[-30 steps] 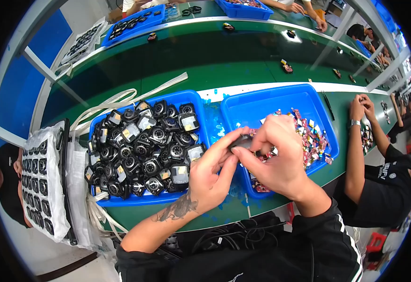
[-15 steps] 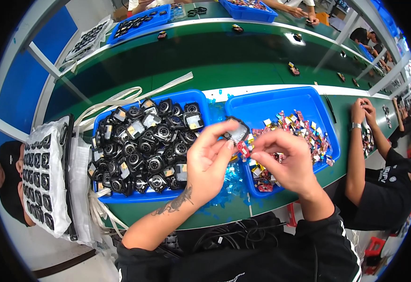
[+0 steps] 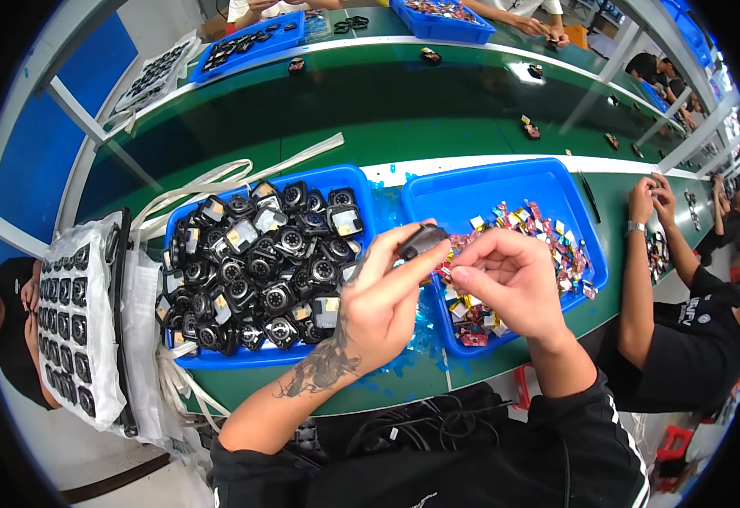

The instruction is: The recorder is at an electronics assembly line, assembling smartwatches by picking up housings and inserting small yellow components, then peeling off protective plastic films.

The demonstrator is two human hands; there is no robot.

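Note:
My left hand grips a black smartwatch case between thumb and fingers, tilted with its dark side up. Close beside it, my right hand is closed in a pinch, its fingertips near the case. Small red parts show around those fingertips, but whether one is held cannot be made out. Left of my hands, a blue tray is heaped with black watch cases. A second blue tray, under and beyond my right hand, holds many small red circuit boards with white and yellow pieces.
Blue film scraps litter the green table between the trays. Black tweezers lie right of the board tray. White straps run behind the left tray. A foam-lined tray of cases stands far left. Co-workers sit at right and across the green belt.
The watch case has turned in my left hand, from its pale inner side showing to its dark side. The red board seen between my hands is now mostly hidden. My right hand has barely shifted.

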